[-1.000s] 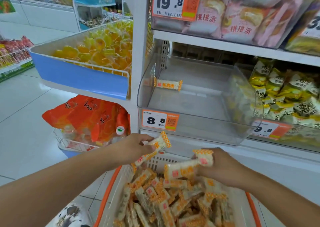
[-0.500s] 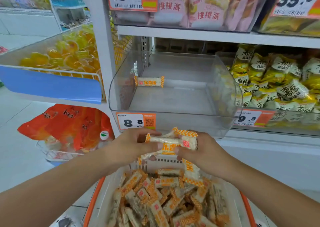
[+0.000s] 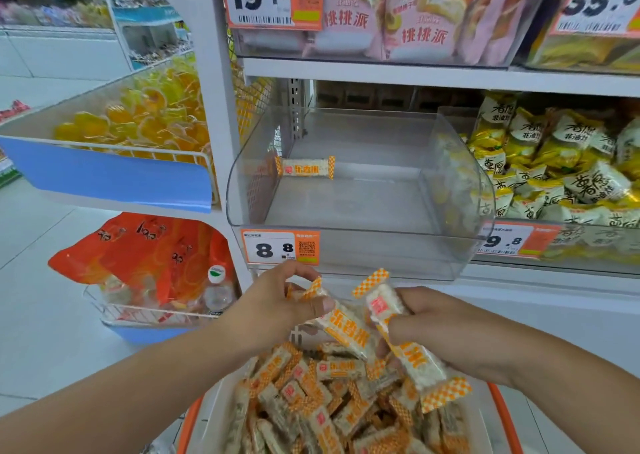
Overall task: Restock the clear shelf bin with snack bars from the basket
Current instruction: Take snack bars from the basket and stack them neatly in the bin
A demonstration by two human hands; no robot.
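Observation:
The clear shelf bin [image 3: 349, 252] sits on the middle shelf with one white-and-orange snack bar [image 3: 306, 167] lying at its back left. Below it stands the white basket [image 3: 192, 422] with an orange rim, full of several snack bars [image 3: 311, 401]. My left hand [image 3: 277, 304] pinches one bar [image 3: 343, 327] just above the basket. My right hand [image 3: 436, 329] grips another bar [image 3: 412, 349] beside it. Both hands are below the bin's front wall, close together.
A price tag reading 8.8 [image 3: 280, 247] hangs on the bin front. Yellow snack bags [image 3: 561, 166] fill the bin to the right. To the left are a blue-fronted tray of yellow jelly cups [image 3: 138, 121] and a wire basket with orange packs [image 3: 149, 259].
Both hands came together over the basket, each with a bar, and the bars now tilt apart. The view has moved closer to the bin.

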